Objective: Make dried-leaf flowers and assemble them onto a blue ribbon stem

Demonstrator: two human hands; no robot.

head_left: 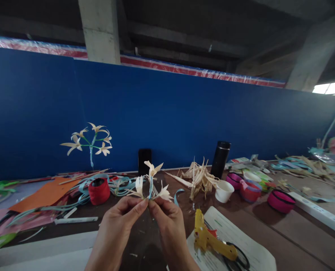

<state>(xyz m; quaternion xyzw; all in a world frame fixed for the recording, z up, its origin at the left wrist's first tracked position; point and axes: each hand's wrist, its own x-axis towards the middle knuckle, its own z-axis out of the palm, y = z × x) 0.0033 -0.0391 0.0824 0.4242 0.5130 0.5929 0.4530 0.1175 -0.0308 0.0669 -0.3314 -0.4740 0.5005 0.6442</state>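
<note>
Between my two hands a small spray of cream husk flowers is held upright, with three blooms fanned out on a blue-wrapped stem. My left hand pinches the base of the left bloom between thumb and fingers. The fingertips of my right hand close on the base from the other side, below the right bloom. The two thumbs nearly meet at the stem, and its lower end is hidden by them. Behind and left, a finished-looking husk flower stem with several blooms stands against the blue board.
A yellow glue gun lies on a printed sheet at right. Dry husks, a white cup, a black bottle and a power strip stand farther right. Left are a red spool and orange paper.
</note>
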